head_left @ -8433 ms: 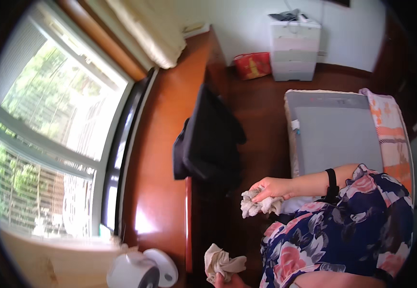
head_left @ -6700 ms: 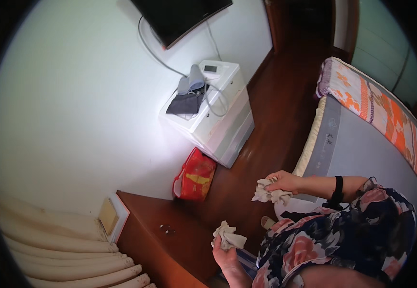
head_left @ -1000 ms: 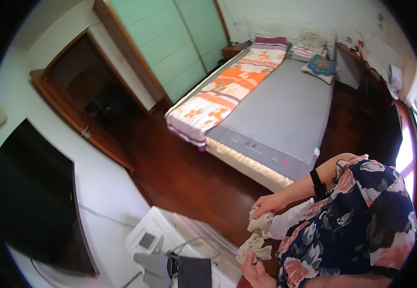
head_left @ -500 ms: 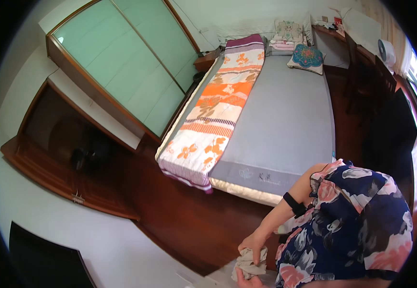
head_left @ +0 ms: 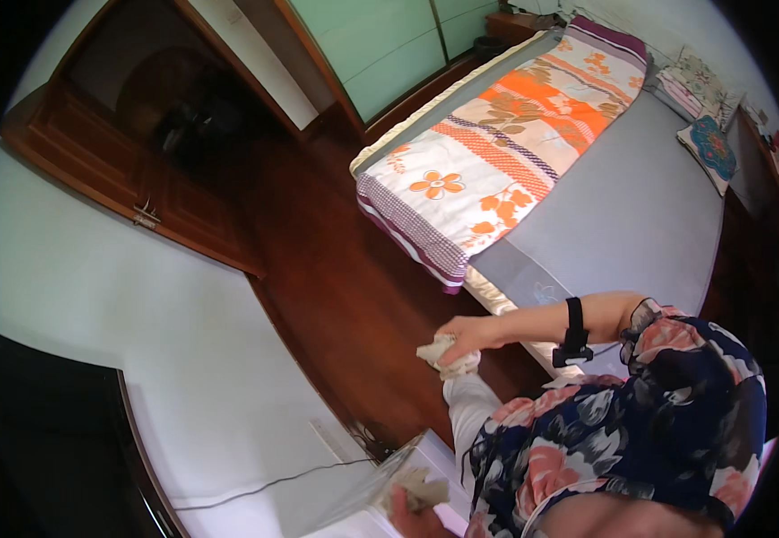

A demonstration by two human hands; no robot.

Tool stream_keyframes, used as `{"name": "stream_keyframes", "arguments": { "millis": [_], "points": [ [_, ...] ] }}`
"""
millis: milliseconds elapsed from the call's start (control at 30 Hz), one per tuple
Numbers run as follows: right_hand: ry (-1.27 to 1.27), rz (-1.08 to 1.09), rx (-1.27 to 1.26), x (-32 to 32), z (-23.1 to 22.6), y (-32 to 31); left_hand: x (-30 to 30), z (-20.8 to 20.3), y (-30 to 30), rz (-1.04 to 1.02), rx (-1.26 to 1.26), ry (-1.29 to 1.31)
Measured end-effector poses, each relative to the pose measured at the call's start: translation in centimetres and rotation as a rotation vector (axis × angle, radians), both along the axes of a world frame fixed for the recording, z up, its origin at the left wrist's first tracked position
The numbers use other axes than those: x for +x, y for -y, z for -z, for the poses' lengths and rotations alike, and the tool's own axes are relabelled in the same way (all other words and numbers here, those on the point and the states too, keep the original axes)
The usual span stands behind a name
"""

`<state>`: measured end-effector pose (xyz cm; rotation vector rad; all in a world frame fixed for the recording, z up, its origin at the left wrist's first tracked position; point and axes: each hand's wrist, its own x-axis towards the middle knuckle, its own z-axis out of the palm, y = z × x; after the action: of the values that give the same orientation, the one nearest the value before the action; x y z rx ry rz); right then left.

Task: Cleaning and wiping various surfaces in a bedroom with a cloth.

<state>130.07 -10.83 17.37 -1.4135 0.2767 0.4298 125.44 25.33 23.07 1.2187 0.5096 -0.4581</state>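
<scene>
My right hand (head_left: 472, 339), at the end of the arm with a black strap, is closed on a crumpled cream cloth (head_left: 436, 351). It hangs over the wooden floor, in front of my pale trouser leg. My left hand (head_left: 412, 518) shows at the lower edge, closed round a second piece of beige cloth (head_left: 421, 489), just above a white box-like cabinet (head_left: 425, 448). The two pieces are apart. Their exact kind cannot be made out.
A bed (head_left: 623, 233) with an orange-flowered quilt (head_left: 515, 134) stands at the far right. A black screen (head_left: 58, 430) is at the near left wall, a cable (head_left: 273, 484) trails to the white cabinet, and a brown door (head_left: 103, 170) stands at the far left.
My hands were together at one bundle of cloth; they are now apart, each with a piece. The view has turned toward the left wall and the white cabinet.
</scene>
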Motion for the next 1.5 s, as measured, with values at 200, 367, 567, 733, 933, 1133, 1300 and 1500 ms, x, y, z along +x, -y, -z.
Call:
{"name": "stream_keyframes", "arguments": {
  "millis": [200, 367, 567, 733, 933, 1133, 1300, 1500],
  "points": [
    [-0.086, 0.133, 0.101, 14.0, -1.5, 5.7, 14.3, 1.3, 6.2, 0.468, 0.33, 0.547],
    [-0.201, 0.22, 0.178, 23.9, -2.1, 12.0, 24.9, -6.0, 12.6, 0.296, 0.354, 0.57],
    [-0.236, 0.529, 0.251, 34.7, 1.4, 21.2, 39.4, -2.2, 17.0, 0.288, 0.27, 0.23],
    [-0.11, 0.625, 0.349, 45.2, 3.8, 30.6, 51.8, -2.2, 26.8, 0.145, 0.169, 0.238],
    [-0.151, 0.529, 0.319, 54.3, 4.8, 38.0, 66.5, -5.9, 39.8, 0.53, 0.173, 0.343],
    [-0.198, 0.737, 0.339, 59.7, 6.1, 45.9, 80.6, -3.1, 50.9, 0.395, 0.052, 0.224],
    [-0.169, 0.904, 0.342, 64.6, 7.8, 52.7, 93.0, 0.4, 60.0, 0.677, 0.1, 0.183],
    [-0.247, 1.208, 0.347, 70.6, 8.9, 60.4, 105.5, 2.7, 75.1, 0.751, 0.182, 0.122]
  ]
}}
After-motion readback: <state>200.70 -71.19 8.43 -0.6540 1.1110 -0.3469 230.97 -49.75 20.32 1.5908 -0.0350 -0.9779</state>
